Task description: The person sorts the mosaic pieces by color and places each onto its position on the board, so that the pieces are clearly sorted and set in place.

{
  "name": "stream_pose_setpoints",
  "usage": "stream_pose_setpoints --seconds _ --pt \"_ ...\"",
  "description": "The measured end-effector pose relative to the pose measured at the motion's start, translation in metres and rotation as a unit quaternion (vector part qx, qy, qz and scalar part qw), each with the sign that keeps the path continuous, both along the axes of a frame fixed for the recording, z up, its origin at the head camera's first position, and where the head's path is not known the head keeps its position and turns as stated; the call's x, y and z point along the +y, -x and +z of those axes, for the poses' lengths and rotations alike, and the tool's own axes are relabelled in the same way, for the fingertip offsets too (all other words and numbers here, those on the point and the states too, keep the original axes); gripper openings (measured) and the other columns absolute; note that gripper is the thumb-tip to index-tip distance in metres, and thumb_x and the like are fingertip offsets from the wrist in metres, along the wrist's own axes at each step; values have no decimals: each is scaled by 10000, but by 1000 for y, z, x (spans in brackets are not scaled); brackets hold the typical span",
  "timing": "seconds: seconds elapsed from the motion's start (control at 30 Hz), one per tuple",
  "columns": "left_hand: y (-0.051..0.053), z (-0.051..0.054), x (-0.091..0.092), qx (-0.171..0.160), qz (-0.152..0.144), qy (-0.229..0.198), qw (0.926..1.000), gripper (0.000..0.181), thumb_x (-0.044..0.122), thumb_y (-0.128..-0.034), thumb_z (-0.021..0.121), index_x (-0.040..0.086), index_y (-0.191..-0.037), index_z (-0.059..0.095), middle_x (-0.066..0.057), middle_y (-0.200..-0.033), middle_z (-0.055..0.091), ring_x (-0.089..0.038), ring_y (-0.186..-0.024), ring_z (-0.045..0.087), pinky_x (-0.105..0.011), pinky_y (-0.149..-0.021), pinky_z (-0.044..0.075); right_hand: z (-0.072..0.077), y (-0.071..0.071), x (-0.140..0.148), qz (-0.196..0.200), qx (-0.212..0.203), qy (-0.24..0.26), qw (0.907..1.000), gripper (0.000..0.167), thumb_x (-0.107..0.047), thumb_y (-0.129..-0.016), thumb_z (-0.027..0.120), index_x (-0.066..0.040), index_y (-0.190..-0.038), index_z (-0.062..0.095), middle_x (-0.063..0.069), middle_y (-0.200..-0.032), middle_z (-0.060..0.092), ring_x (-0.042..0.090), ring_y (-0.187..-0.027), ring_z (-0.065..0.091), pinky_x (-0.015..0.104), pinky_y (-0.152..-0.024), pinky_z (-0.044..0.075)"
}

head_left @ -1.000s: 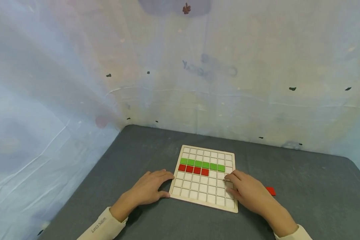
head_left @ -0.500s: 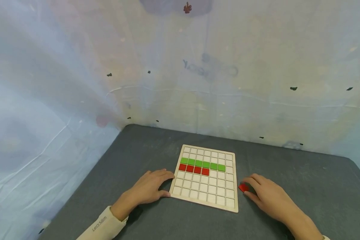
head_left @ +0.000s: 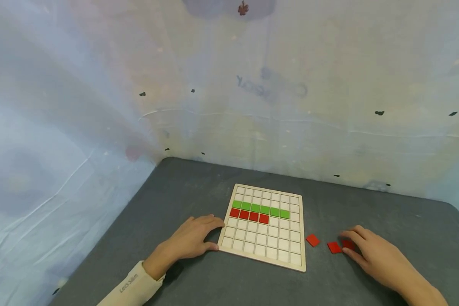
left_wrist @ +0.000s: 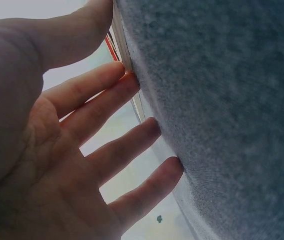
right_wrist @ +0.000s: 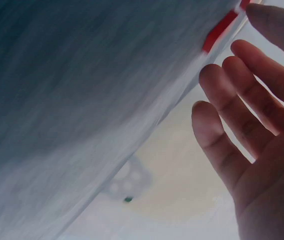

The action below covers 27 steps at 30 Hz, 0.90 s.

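A square wooden grid board lies flat on the dark table. One row holds several green tiles. Below it, at the left, is a shorter row of red tiles. My left hand lies at the board's left side, thumb and fingertips touching its edge. To the right of the board are a loose red tile and a second red tile. A third red tile is partly hidden between the thumb and fingers of my right hand, which are apart in the right wrist view.
The dark grey table has rounded far corners. A pale printed sheet hangs behind it and also covers the left side.
My right hand has moved right, from over the board's right edge to the loose red tiles. The red tile by the board now lies apart from it. My left hand stays put.
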<state>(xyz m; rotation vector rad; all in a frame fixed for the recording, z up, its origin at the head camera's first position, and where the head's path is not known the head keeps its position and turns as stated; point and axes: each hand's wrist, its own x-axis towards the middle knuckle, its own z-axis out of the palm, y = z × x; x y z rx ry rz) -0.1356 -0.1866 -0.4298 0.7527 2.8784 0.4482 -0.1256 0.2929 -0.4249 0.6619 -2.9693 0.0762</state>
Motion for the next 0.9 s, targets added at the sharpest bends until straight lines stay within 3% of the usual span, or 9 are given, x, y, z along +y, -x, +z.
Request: stream_pose_setpoints --seconds 0.4,0.7,0.9 --pt "0 2 0 -16 -16 -21 10000 626 447 -856 754 224 -1409 561 -17 -1463 551 -307 -1399 476 -654 -1053 392 -8 0 19 -145 -189 194 9995 310 -366 -848 782 -245 -1117 688 -102 -1049 590 45 -823 602 275 -638 512" --pt "1 -2 5 26 -74 -16 10000 629 449 -861 749 224 -1415 555 -17 -1464 548 -296 -1399 476 -654 -1051 396 -10 2 25 -304 -526 375 9974 278 -386 -853 769 -249 -1083 693 -103 -1024 606 125 -878 626 368 -716 550" --pt "2 -2 1 5 2 66 10000 627 453 -859 751 227 -1411 557 -13 -1465 546 -290 -1399 476 -639 -1058 397 -11 3 22 -132 -355 388 9985 235 -411 -871 750 -282 -1057 687 -151 -1010 596 93 -876 626 326 -715 546"
